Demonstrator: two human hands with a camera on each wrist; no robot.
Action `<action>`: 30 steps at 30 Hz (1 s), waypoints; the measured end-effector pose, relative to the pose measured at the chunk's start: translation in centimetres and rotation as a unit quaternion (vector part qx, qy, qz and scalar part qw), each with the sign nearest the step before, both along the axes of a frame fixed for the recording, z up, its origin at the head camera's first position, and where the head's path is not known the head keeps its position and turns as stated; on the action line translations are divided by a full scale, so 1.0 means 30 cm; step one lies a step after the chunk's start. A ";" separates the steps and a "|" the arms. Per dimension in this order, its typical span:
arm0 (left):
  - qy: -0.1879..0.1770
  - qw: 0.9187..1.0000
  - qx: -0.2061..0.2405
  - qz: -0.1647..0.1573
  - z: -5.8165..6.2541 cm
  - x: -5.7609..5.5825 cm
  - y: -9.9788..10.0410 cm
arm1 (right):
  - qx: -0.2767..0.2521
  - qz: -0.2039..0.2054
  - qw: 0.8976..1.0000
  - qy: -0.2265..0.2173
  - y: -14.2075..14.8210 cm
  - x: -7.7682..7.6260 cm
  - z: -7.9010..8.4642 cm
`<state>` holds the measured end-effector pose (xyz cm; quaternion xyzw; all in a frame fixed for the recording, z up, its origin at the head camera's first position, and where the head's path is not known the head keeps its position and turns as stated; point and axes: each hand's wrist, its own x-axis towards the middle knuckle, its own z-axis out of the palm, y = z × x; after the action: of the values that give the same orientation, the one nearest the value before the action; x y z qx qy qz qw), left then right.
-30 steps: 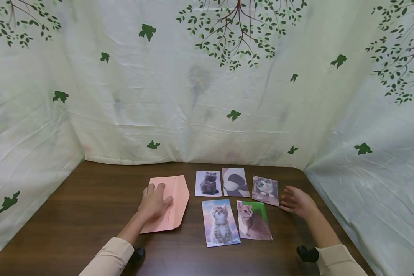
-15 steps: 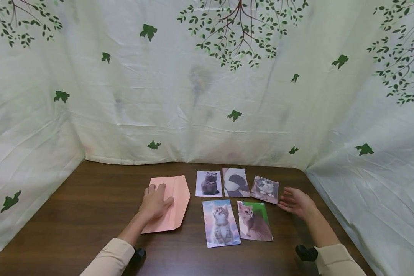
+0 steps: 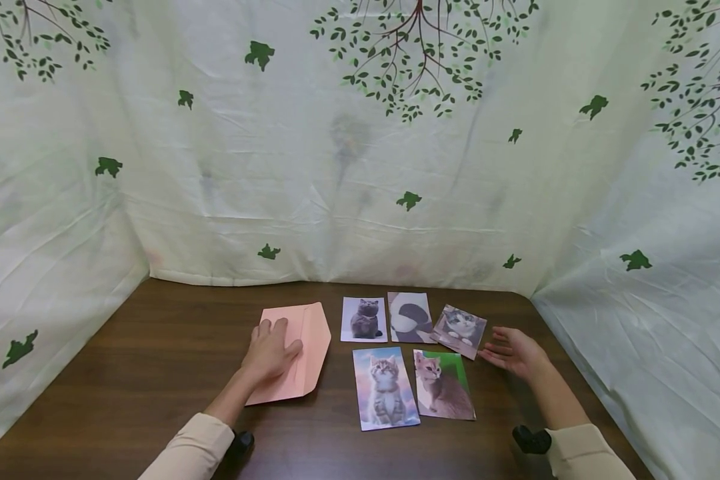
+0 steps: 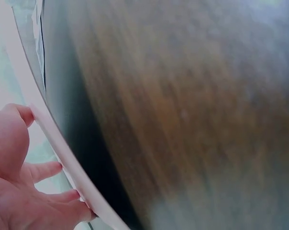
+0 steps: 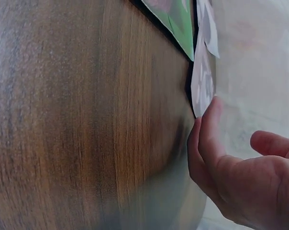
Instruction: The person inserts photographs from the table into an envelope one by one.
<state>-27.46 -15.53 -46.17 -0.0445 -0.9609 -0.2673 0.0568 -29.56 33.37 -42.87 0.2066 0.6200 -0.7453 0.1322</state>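
Left grip (image 3: 269,355) rests on envelope (image 3: 314,341).

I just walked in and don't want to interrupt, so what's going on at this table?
Someone's left hand rests on a pink envelope, while their right hand is at the edge of a tilted kitten picture. That picture ends the back row, beside a dark-and-white picture and a grey cat picture. Nearer the person lie a blue-and-pink kitten picture and a green-backed cat picture. All five lie on the wooden table.
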 end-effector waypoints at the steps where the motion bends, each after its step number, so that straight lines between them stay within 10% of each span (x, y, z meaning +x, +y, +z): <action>1: 0.000 1.000 0.002 -0.001 0.000 -0.001 0.000 | -0.001 0.001 1.000 -0.001 0.000 -0.001 -0.001; 30: -0.007 0.999 0.035 -0.005 0.019 0.001 -0.006 | -0.046 -0.017 0.999 -0.016 -0.034 -0.008 0.013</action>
<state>-27.41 -15.71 -45.60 -0.0452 -0.9512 -0.3010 0.0506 -29.79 32.36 -42.47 0.2228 0.5796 -0.7714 0.1392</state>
